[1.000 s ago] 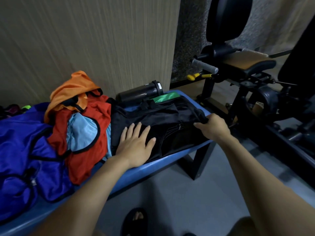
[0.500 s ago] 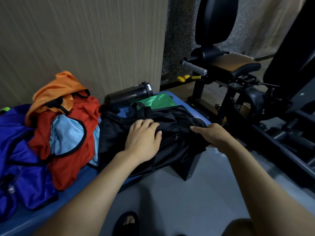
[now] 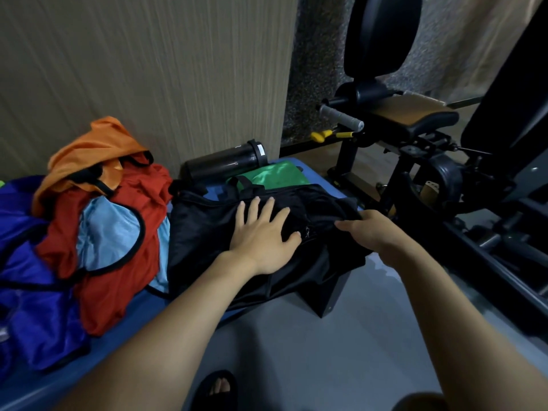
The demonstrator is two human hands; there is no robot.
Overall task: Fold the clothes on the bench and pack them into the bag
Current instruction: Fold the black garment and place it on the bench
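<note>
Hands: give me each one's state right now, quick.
Left hand: open, fingers straight, pressing flat on the black bag.
Right hand: closed, gripping the bag's fabric at its right end.

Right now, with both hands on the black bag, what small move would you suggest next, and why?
Probably draw the zipper pull along with the right hand: the left hand lies flat on the black bag, which looks closed, while the clothes lie unfolded beside it.

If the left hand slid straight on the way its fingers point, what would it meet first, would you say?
Probably the bag's strap just beyond the left hand, then the green cloth; depth is uncertain.
</note>
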